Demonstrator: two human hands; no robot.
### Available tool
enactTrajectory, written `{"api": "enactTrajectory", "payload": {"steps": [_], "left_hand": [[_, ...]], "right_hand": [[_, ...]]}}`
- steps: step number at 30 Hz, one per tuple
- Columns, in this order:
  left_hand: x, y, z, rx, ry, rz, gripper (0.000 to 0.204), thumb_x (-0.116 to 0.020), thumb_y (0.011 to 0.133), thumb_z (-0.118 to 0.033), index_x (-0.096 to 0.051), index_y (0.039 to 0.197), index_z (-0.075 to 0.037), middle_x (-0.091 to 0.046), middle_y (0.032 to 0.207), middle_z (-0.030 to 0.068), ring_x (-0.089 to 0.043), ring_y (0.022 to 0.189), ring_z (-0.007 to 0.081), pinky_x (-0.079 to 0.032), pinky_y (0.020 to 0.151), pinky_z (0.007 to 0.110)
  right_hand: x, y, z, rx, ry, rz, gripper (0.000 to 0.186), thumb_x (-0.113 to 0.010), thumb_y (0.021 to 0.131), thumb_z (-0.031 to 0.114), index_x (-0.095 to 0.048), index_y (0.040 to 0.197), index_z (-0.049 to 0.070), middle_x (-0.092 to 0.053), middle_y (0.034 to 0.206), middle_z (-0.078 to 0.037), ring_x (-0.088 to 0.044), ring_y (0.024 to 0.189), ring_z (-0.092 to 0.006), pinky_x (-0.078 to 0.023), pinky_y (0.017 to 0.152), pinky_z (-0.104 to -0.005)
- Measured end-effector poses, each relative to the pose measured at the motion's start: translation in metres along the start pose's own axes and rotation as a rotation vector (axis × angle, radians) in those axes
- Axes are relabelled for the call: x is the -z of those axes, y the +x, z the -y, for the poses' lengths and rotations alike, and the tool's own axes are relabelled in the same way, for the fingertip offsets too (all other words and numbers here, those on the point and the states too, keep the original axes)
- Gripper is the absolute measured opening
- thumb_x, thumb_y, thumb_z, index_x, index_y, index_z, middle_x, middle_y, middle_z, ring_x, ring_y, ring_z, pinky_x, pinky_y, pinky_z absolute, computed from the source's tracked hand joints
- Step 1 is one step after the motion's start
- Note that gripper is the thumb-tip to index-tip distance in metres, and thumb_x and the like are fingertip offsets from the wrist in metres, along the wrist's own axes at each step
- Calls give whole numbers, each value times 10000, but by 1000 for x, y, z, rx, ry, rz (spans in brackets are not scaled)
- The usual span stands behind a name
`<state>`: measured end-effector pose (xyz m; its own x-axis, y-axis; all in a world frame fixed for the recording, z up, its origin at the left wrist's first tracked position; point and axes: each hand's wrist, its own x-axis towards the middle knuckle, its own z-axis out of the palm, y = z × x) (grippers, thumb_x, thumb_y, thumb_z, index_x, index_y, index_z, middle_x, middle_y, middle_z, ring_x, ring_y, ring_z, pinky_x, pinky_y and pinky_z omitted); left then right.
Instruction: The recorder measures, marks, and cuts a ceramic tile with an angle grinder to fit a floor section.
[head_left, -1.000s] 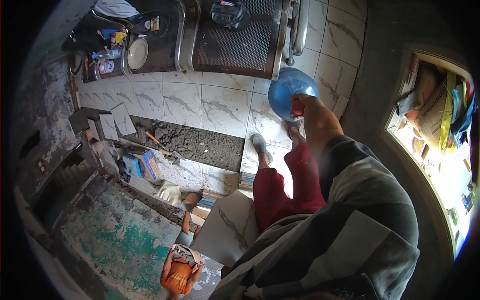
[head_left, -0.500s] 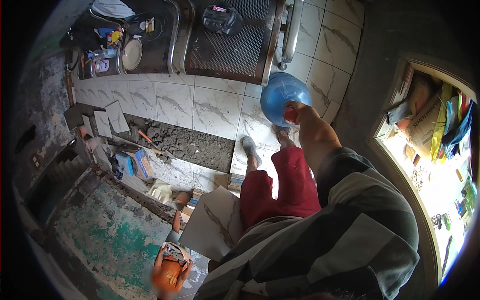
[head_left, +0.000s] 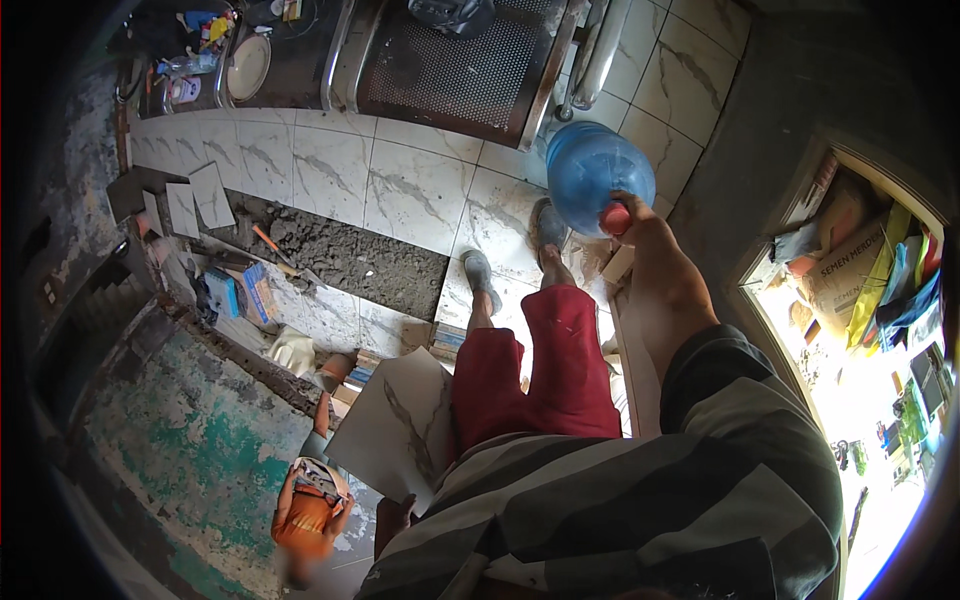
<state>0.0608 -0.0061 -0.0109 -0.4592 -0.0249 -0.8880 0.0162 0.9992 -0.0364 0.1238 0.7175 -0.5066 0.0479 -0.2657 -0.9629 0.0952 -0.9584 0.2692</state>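
A large blue water jug [head_left: 598, 175] lies tilted beside the metal bench, its red-capped neck toward me. My right hand [head_left: 637, 217] is closed round that neck and cap, arm stretched out. At my left side hangs a big square marble-patterned tile [head_left: 395, 425]. My left hand [head_left: 397, 520] shows at the tile's lower edge, closed on it, with part of the fingers hidden. My feet, in grey shoes, stand on the tiled floor [head_left: 415, 205] near the jug.
A perforated metal bench [head_left: 455, 85] runs along the far side. Wet grey mortar [head_left: 350, 255] fills a floor strip, a trowel [head_left: 285, 260] at its edge. Leaning tiles [head_left: 210, 195] stand left. Another person in orange [head_left: 310, 515] is at lower left. A bright doorway opens right.
The jug and my right hand have shifted right in view, and more of the jug shows. My right shoe has come into sight beside it. My left hand now shows at the tile.
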Motion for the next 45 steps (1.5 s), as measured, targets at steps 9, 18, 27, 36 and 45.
{"api": "enactTrajectory", "payload": {"steps": [9, 18, 27, 36, 45], "left_hand": [[81, 49, -209, 575, 64, 229, 370, -707, 824, -276, -664, 950, 69, -706, 836, 215, -691, 804, 370, -503, 712, 459], [78, 61, -138, 141, 164, 148, 429, -703, 828, -344, -672, 921, 73, -705, 841, 225, -696, 807, 348, -499, 709, 421], [98, 60, -238, 151, 53, 62, 329, -691, 861, -269, -666, 880, 58, -650, 661, 130, -611, 483, 195, -427, 436, 356], [108, 69, -201, 15, 17, -65, 351, -676, 860, -271, -657, 929, 72, -677, 693, 151, -658, 596, 268, -486, 560, 402], [137, 100, -250, 208, 94, 3, 400, -719, 830, -307, -656, 848, 88, -681, 683, 168, -669, 609, 279, -503, 597, 416]], "right_hand": [[9, -18, 15, -17, 204, -79, 519, -768, 803, 250, -492, 1206, 75, -572, 1114, -161, -641, 923, -318, -602, 735, -463], [10, -28, -4, 71, 383, 69, 733, -664, 837, 574, -461, 1287, 32, -550, 1151, -209, -616, 911, -366, -564, 701, -388], [-21, -9, -55, 840, -184, -669, 562, -508, 958, 534, -620, 1081, -2, -654, 983, -174, -649, 944, -289, -557, 696, -440], [-29, -40, -72, 1184, -484, -735, 389, -441, 999, 404, -603, 1019, 51, -602, 1058, -229, -575, 1003, -428, -463, 874, -500], [-34, -29, -48, 1397, -951, -968, 330, -531, 913, 388, -673, 924, 90, -650, 986, -160, -620, 945, -376, -509, 830, -443]]}}
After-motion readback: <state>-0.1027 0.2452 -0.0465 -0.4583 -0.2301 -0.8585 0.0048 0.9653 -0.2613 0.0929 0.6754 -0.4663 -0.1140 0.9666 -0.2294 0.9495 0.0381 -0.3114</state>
